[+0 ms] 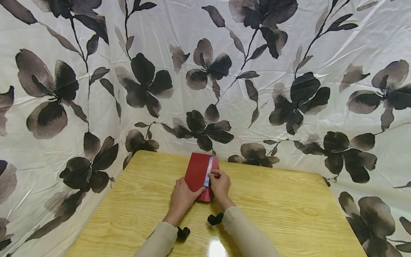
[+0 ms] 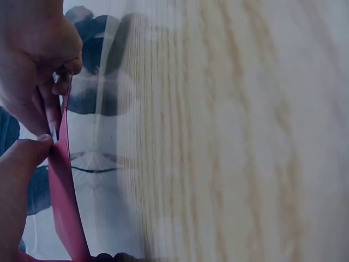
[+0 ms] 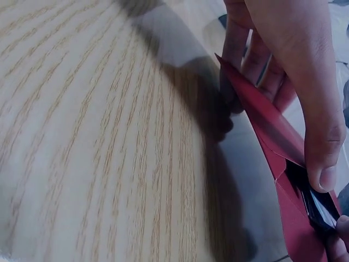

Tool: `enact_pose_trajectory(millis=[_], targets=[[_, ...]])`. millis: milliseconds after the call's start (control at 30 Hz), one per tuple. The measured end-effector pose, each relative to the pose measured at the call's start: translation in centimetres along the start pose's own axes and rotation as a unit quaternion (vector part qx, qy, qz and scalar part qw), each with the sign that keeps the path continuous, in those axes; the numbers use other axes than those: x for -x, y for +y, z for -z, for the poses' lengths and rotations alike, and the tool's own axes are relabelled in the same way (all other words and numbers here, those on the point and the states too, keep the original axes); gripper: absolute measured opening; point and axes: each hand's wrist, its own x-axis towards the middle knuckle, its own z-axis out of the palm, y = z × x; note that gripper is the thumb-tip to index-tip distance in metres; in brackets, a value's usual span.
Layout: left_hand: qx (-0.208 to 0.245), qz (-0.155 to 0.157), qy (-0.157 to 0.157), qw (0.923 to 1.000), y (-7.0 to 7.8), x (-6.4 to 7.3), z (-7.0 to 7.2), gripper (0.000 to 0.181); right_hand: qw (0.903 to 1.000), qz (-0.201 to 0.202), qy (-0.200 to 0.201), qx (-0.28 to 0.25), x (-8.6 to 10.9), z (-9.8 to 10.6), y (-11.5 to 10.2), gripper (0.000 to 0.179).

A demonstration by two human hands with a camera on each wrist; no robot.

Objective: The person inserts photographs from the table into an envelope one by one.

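Observation:
A red envelope (image 1: 196, 170) is held up over the table, its opening along the right side. A blue-and-white insert (image 1: 208, 172) shows as a narrow strip in that opening; in the right wrist view its edge (image 3: 323, 210) looks dark and pale inside the envelope. My left hand (image 1: 183, 195) grips the lower left of the envelope, thumb in front and fingers behind. With curled fingers my right hand (image 1: 220, 184) pinches at the insert's right edge, beside the red flap (image 1: 215, 164). The right fingertips are partly hidden in both wrist views.
The wooden table (image 1: 282, 207) spreads out under both hands, with a light glare near its front. Behind and at the sides hangs a white floral cloth (image 1: 179, 107). Black wrist-worn devices (image 1: 183, 233) sit by the cuffs.

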Motion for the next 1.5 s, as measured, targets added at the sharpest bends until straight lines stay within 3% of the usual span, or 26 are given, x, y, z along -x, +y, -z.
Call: enact_pose_trajectory(millis=[567, 800, 1100, 1300, 1500], targets=[[0.0, 0.003, -0.001, 1.0, 0.4, -0.2, -0.6, 0.098, 0.9995, 0.023, -0.009, 0.018, 0.1, 0.7, 0.1, 0.009], [-0.045, -0.008, 0.011, 0.9989, 1.1, -0.2, -0.6, 0.095, 0.9995, 0.026, -0.016, -0.011, 0.1, 1.9, 1.0, 0.014], [-0.103, -0.017, 0.005, 0.9945, 1.6, -0.4, -0.2, 0.101, 0.999, 0.044, -0.003, -0.005, -0.3, 4.5, 2.4, 0.014], [-0.168, -0.025, -0.01, 0.9854, 1.6, -0.7, 0.0, 0.103, 0.9983, 0.058, -0.006, 0.009, -0.8, 6.5, 2.9, 0.019], [-0.204, -0.013, -0.032, 0.9783, 1.5, -0.5, 0.3, 0.105, 0.9982, 0.049, -0.023, 0.026, -1.1, 8.6, 3.5, 0.023]])
